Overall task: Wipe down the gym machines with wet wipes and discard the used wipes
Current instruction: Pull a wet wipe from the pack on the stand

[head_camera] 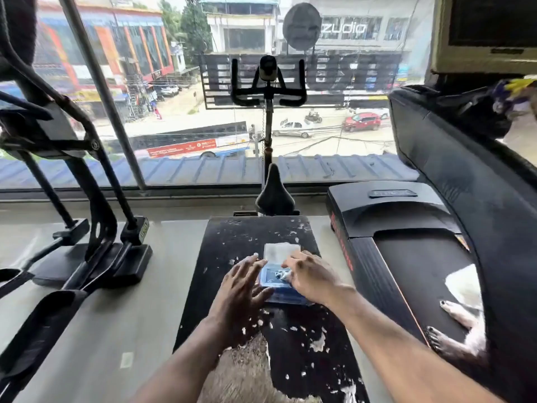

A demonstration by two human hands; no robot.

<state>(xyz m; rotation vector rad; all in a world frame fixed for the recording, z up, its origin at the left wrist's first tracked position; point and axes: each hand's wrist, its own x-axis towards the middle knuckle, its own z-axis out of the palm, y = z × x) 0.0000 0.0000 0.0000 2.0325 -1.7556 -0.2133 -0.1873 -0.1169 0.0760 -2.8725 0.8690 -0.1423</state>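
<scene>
A blue wet-wipe pack [276, 283] lies on a worn black padded bench [255, 237], its white lid [280, 251] flipped open toward the window. My left hand [241, 289] rests flat against the pack's left side, fingers spread. My right hand [311, 276] is over the pack's right side, fingertips pinching a bit of white wipe [283, 275] at the opening. A spin bike [268, 91] stands beyond the bench, and a black treadmill [421, 257] sits to the right.
An elliptical machine [81, 222] fills the left. A large window [180, 117] runs across the back. Another person's bare feet [447, 324] stand on the treadmill belt. The bench's vinyl is peeling, with foam showing near me [241, 373].
</scene>
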